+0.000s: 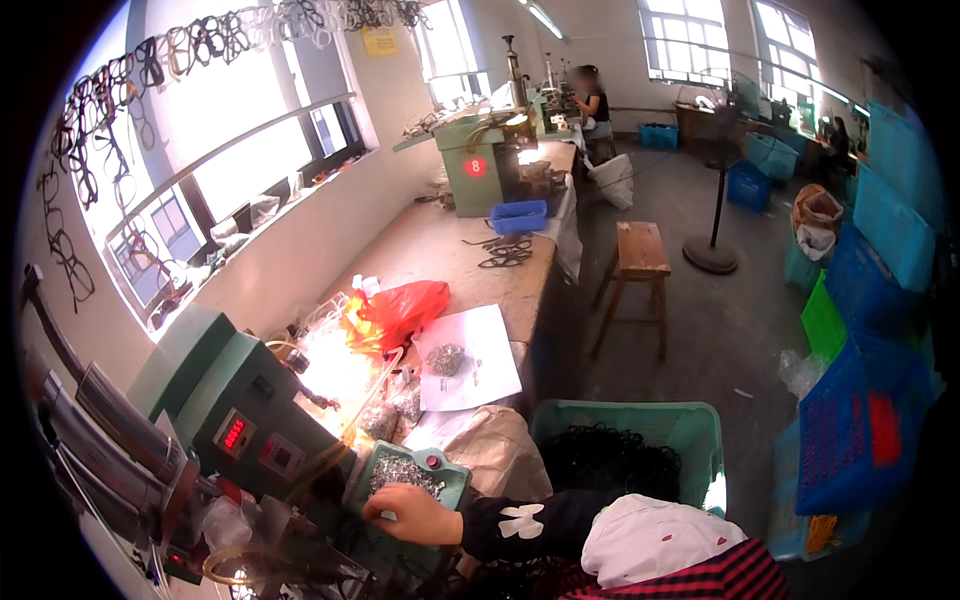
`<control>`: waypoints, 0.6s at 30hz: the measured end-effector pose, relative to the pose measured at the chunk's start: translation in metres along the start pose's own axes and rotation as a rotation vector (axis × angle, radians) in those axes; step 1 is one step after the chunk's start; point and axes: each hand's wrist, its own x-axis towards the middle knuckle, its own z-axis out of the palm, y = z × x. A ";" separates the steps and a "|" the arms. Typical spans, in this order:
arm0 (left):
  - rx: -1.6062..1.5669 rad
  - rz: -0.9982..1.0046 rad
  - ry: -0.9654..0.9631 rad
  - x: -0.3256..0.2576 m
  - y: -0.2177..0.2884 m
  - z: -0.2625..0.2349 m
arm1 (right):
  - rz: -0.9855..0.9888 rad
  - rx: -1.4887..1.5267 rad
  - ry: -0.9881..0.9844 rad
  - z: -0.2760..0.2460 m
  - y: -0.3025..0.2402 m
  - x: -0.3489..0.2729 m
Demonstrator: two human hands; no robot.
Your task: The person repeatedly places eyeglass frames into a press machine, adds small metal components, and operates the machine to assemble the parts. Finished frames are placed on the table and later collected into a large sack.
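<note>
Small metal parts [404, 474]: they are lying heaped in a shallow green tray [452, 488] at the near end of the tabletop [440, 250], just right of the green machine.
Far left: dark spectacle frames [75, 170] are hanging in rows along the window [240, 130].
Green machine [215, 405]: it is standing to the left of the tray, showing red digits on its front panel, with a bright lamp glowing just behind it.
Your hand [412, 514]: one hand in a dark sleeve is reaching in from the lower right and resting at the near rim of the tray, touching the edge of the heap; you cannot tell from this view which of your two hands it is.
Fingers: they are curling downward toward the parts, but you cannot tell whether they are pinching anything or lying loose.
Other hand: it is not showing.
Tabletop behind the tray: a white paper sheet [470, 355] is carrying a small pile of similar parts, and a red plastic bag [400, 310] is lying just left of it.
Right of the tray: a green crate [690, 425] on the floor is holding dark frames.
Farther right: a wooden stool [640, 255] is standing in the aisle, and blue crates [860, 430] are stacking along the right wall.
</note>
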 end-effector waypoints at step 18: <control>-0.688 -0.374 0.612 0.009 -0.045 0.001 | 0.015 0.119 -0.099 -0.038 -0.044 -0.018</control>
